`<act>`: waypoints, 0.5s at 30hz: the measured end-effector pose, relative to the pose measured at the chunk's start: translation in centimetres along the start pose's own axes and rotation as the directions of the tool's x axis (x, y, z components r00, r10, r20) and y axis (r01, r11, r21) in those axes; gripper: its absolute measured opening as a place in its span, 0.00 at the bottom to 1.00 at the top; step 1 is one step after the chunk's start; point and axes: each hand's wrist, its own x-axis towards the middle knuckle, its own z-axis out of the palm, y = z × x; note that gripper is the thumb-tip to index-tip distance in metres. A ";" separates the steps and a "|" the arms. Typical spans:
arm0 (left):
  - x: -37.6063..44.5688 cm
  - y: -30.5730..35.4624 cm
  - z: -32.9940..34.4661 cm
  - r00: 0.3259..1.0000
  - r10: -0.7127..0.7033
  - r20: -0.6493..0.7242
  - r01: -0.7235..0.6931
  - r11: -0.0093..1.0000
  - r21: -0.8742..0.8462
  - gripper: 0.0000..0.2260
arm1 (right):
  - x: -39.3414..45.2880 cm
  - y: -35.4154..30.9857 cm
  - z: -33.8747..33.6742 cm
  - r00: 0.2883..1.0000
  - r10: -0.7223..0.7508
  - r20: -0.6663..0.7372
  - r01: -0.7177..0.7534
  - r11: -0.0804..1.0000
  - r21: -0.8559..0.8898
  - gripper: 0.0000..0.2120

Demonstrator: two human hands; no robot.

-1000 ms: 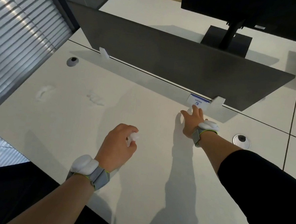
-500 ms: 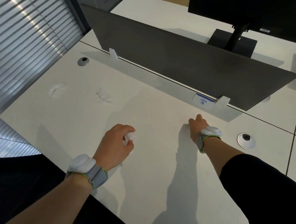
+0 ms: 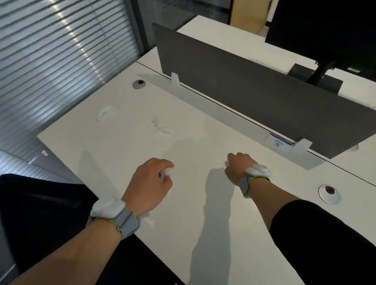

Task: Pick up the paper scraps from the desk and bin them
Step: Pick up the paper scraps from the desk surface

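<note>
My left hand (image 3: 151, 182) hovers over the near middle of the white desk (image 3: 200, 210), fingers curled around a crumpled white paper scrap (image 3: 166, 174). My right hand (image 3: 237, 168) is a closed fist to its right, with a bit of white paper (image 3: 226, 163) showing at its knuckles. Two more white scraps lie on the desk's left part: one curved scrap (image 3: 104, 112) near the left edge and one flatter scrap (image 3: 161, 126) right of it. No bin is in view.
A dark grey divider panel (image 3: 263, 103) stands along the desk's far edge, with a blue-and-white label (image 3: 279, 142) at its foot. Cable holes sit at far left (image 3: 139, 84) and right (image 3: 329, 193). A monitor (image 3: 335, 30) stands beyond. Window blinds (image 3: 44, 54) run along the left.
My right hand pulled back from near the label and closed into a fist on a scrap. The left hand kept its scrap and stayed near the desk's middle. The view shifted left.
</note>
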 end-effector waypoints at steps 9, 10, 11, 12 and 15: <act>-0.3 -6.0 -7.5 0.996 0.029 -0.086 -0.030 0.999 -0.014 0.10 | -0.8 -10.9 -1.1 0.998 0.008 -0.069 -0.008 1.000 -0.011 0.13; -0.3 -6.7 -8.5 0.995 0.037 -0.096 -0.037 0.999 -0.002 0.10 | -1.1 -12.1 -1.2 0.997 0.009 -0.074 -0.010 1.000 -0.011 0.13; -0.3 -7.4 -9.6 0.993 0.043 -0.108 -0.043 0.999 0.008 0.10 | -1.3 -13.5 -1.3 0.996 0.010 -0.084 -0.010 1.000 -0.008 0.13; -0.2 -8.1 -10.4 0.992 0.049 -0.116 -0.048 0.999 0.012 0.10 | -1.5 -14.6 -1.4 0.996 0.012 -0.086 -0.012 1.000 -0.002 0.13; -0.3 -10.4 -13.3 0.990 0.068 -0.120 -0.066 0.998 0.021 0.10 | -2.1 -18.7 -1.6 0.996 0.030 -0.089 -0.028 0.999 0.023 0.11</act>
